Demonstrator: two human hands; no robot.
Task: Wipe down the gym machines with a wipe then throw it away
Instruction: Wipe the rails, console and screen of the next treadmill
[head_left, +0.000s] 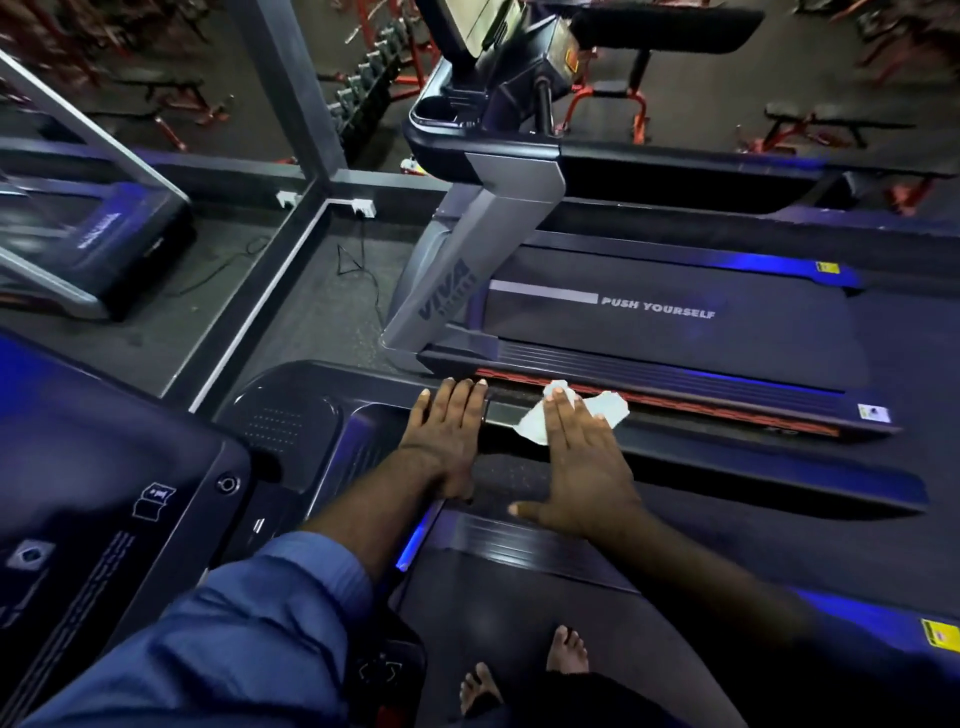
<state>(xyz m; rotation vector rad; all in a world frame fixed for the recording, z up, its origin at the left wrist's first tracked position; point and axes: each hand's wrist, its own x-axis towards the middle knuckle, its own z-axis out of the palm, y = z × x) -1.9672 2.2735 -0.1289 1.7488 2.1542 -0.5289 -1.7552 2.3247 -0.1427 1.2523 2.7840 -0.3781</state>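
The room is dim, with a cool blue-violet cast throughout. Blue light strips glow along the edges of the treadmill (675, 332), leaving streaky reflections on the dark plastic. The white wipe (605, 408) is the brightest patch, nearly washed out. The centre is sharp, and the lettering on the belt reads clearly. The weight racks (363, 88) at top left and the neighbouring machine (104, 234) are smeared by motion blur. Straight frames bow toward the edges from the wide lens.

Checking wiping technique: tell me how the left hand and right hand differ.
The right hand presses the white wipe against the treadmill handrail; the left hand rests on the bare rail beside it. The right hand's thumb splays wide; the left hand's fingers lie together. Both lie flat, fingers straight.
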